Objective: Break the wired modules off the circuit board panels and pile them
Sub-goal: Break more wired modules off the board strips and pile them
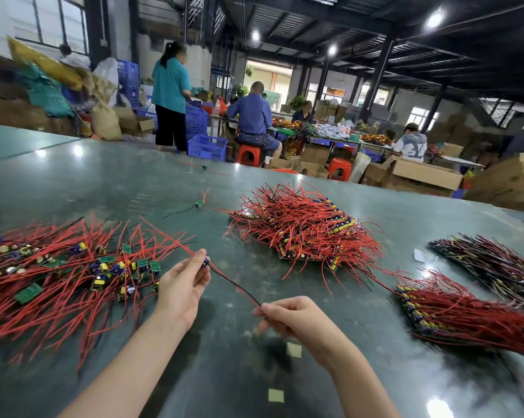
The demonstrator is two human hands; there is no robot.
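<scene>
Above the green table (134, 182), just right of the loose module pile (58, 276): left hand (182, 285) pinching a small wired module (206, 262) at fingertips; right hand (288, 316) curled, pinching the end of its black wire (239, 286). Beyond and right, panel heaps (303, 227) bristling red leads. No legible writing

On the desk (285, 387), the pile of loose modules (58, 276) lies left, one stack of panels (306, 227) centre behind, two more stacks (466, 315) right, a stray module (199, 204) between
</scene>
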